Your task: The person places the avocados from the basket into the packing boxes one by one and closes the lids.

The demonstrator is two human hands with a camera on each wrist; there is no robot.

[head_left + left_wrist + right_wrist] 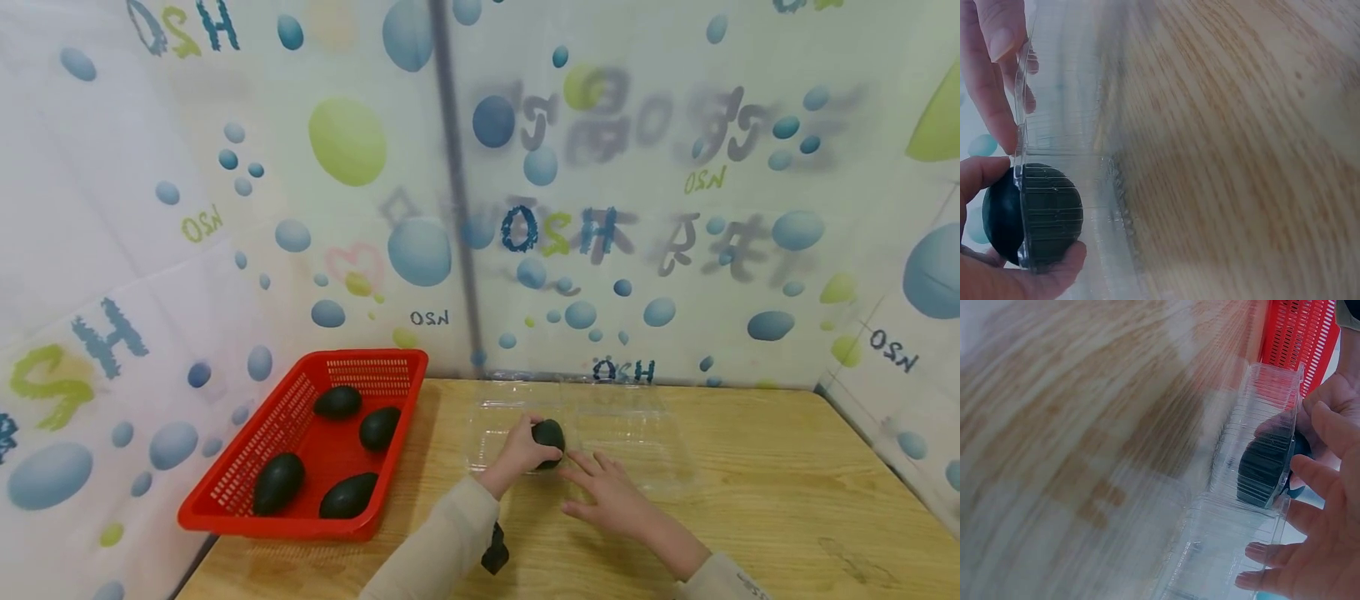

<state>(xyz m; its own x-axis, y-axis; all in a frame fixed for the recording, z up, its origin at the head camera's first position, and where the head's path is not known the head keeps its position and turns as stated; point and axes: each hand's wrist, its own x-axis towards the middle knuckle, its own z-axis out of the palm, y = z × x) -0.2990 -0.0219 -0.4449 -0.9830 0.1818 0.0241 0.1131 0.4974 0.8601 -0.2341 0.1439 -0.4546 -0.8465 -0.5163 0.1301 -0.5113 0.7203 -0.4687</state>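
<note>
A dark green avocado (550,440) is in my left hand (521,452), which grips it with thumb and fingers. The avocado sits partly inside the left compartment of a clear plastic clamshell box (626,442), which lies opened out on the table. In the left wrist view the avocado (1054,215) shows through the box's ribbed wall, with fingertips on either side. My right hand (611,496) is beside it, fingers spread and nothing held. In the right wrist view its fingers (1313,475) reach over the near rim of the box (1229,519), close to the avocado.
To the left stands a red plastic basket (277,526) with several avocados (279,483) lying in it. A wooden table (772,500) carries everything. Behind it hangs a white curtain (675,333) with blue and green spots. A small black object (495,554) is at my left wrist.
</note>
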